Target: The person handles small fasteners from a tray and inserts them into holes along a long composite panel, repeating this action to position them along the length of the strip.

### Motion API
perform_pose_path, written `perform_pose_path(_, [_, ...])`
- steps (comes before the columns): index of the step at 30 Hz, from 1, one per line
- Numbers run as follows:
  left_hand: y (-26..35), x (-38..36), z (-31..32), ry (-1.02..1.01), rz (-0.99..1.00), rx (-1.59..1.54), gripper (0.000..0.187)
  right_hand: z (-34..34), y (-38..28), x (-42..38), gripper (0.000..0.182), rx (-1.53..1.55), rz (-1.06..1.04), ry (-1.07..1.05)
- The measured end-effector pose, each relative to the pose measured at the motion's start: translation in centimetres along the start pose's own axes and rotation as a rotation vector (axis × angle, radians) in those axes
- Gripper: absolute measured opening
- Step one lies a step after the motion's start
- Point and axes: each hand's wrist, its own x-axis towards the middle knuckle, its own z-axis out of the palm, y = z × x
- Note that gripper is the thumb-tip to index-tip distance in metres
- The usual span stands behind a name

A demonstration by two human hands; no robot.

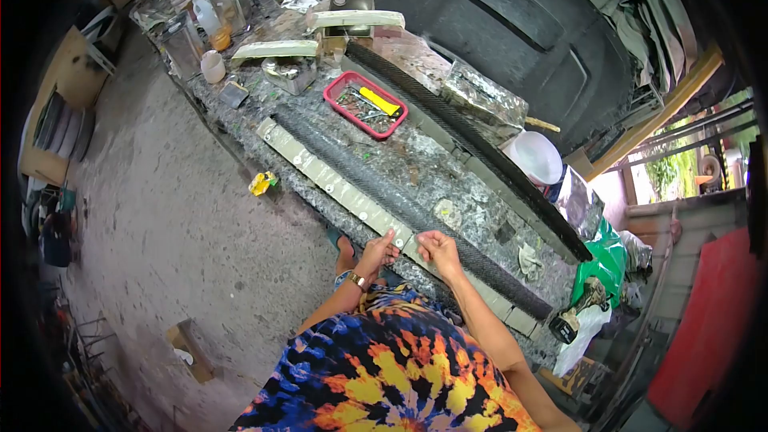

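A long pale strip (328,186) with round white spots runs along the bench's near edge. Against its far side lies a dark woven strip, like carbon fibre (352,170). My left hand (382,253), with a watch on the wrist, is at the pale strip's near edge, its thumb and fingers closed together. Just to the right, my right hand (440,253) is over the same strip, fingers curled into a pinch. Whatever either hand holds is too small or hidden to make out.
On the bench (480,200) are a red tray (366,130) with a yellow-handled tool (379,102), a longer black strip (472,148), a white bucket (534,158) and a cordless tool (565,326). Bottles (206,16) stand far left. A cardboard box (190,352) sits on the floor.
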Motion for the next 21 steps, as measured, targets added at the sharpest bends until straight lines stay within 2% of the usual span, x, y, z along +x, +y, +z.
perform_pose_path(1, [0.0,0.0,0.0,0.003,0.003,-0.003,0.033,0.2,-0.2,0.0,0.014,-0.003,0.0,-0.004])
perform_pose_path(3, [-0.1,0.1,0.0,0.02,0.011,-0.001,0.035,0.5,-0.7,-0.2,0.014,0.186,-0.017,-0.055])
perform_pose_path(7, [-0.4,0.7,-0.2,0.012,0.021,0.003,0.037,1.1,-1.2,-0.3,0.012,0.137,-0.028,-0.043])
perform_pose_path(9, [-0.6,0.8,-0.4,0.002,0.022,-0.003,0.038,1.4,-1.3,-0.4,0.011,-0.468,-0.297,0.038])
perform_pose_path(10, [-0.6,0.8,-0.4,0.001,0.023,-0.004,0.038,1.7,-1.3,-0.5,0.009,-0.508,-0.365,0.07])
perform_pose_path(13, [-0.5,0.8,-0.4,-0.005,0.029,-0.015,0.04,2.5,-1.5,-0.7,0.009,-0.638,-0.376,0.058])
perform_pose_path(21, [-0.1,0.2,-0.2,-0.034,0.041,-0.006,0.039,3.8,-1.8,-0.3,0.008,-0.793,-0.638,-0.052])
